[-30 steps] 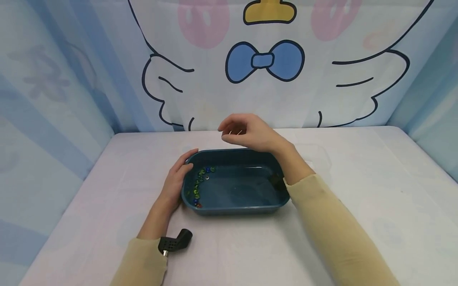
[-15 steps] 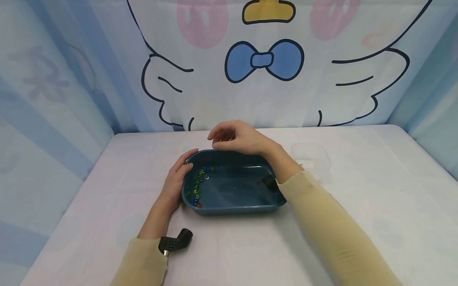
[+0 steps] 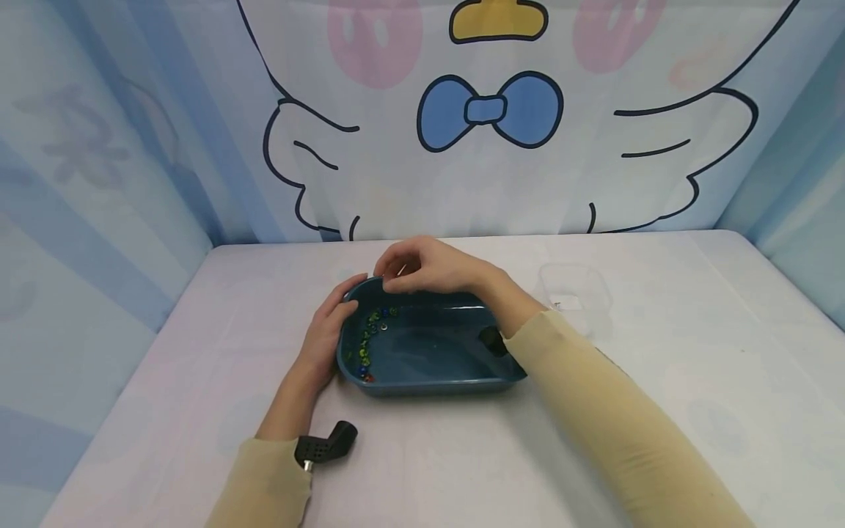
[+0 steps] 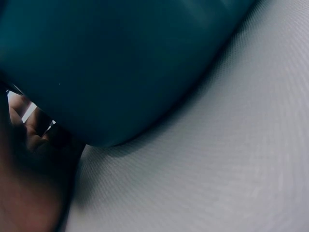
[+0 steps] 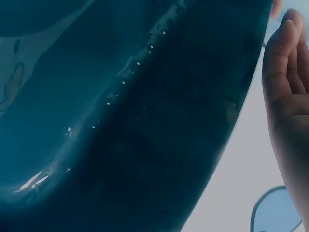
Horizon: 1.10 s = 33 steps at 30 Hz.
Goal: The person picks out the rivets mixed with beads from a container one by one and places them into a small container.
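Note:
A dark teal plastic tray (image 3: 432, 345) stands on the table in the head view. Small shiny marbles (image 3: 364, 353), mostly green with some blue and a reddish one, line its left inner side. My left hand (image 3: 320, 337) grips the tray's left end, thumb over the rim and fingers along the outside; the left wrist view shows the tray's outer wall. Over the far left rim hangs my right hand (image 3: 425, 268), fingers bent and thumb near the fingertips. In the right wrist view that right hand (image 5: 287, 82) is beside the tray's edge; I cannot tell if it holds something small.
A clear plastic box (image 3: 584, 282) with a small white label stands right of the tray, partly behind the right forearm. A white cloth (image 3: 713, 367) covers the table. Behind it hangs a printed curtain (image 3: 488, 183). Black wrist cameras (image 3: 330, 442) sit at both sleeves.
The right hand has moved left and down, from above the tray's far side to its far left rim. More of the clear box shows. The left hand and tray have stayed put.

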{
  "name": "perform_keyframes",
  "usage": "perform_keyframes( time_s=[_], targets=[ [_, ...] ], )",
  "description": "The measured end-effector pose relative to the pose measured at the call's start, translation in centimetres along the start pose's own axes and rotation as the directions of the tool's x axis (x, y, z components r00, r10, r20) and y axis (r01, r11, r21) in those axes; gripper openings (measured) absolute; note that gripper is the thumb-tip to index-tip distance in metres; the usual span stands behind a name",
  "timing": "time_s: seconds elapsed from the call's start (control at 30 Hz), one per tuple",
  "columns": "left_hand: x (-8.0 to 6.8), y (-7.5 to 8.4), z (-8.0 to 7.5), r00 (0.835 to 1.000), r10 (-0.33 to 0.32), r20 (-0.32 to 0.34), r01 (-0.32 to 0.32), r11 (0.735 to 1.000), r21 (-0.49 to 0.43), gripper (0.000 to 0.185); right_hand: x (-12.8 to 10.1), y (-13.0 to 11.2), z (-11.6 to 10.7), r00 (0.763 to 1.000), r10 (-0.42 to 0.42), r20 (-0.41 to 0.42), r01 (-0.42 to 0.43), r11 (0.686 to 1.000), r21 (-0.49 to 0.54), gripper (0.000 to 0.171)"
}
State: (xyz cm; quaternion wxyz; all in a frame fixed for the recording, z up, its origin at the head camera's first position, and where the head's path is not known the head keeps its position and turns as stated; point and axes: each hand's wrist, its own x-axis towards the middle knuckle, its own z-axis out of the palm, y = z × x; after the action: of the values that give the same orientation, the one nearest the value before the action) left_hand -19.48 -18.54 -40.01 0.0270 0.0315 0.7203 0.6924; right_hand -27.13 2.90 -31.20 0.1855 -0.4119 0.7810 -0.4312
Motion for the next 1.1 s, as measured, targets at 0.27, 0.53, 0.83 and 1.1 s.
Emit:
perform_keyframes(
  time_s=[0.27,0.53,0.83,1.1],
  targets=[
    [0.0,0.0,0.0,1.000,-0.008,0.005,0.008,1.000,0.005,0.047,0.3,0.6,0.4,0.997,0.025,0.071,-0.026,1.000,0.015,0.026],
    [0.1,0.1,0.0,1.000,-0.011,0.011,0.012,1.000,-0.011,0.047,0.6,0.8,1.0,0.989,0.074,0.126,-0.072,0.997,-0.018,0.028],
    [0.1,0.1,0.1,1.000,-0.004,0.010,0.004,1.000,-0.006,0.048,0.6,1.0,1.4,0.974,0.140,0.180,-0.123,0.987,-0.105,0.029],
    [0.1,0.1,0.1,1.000,0.001,0.002,-0.001,1.000,-0.001,0.048,0.5,1.5,1.6,0.966,0.150,0.210,-0.110,0.976,-0.190,0.030]
  ],
)
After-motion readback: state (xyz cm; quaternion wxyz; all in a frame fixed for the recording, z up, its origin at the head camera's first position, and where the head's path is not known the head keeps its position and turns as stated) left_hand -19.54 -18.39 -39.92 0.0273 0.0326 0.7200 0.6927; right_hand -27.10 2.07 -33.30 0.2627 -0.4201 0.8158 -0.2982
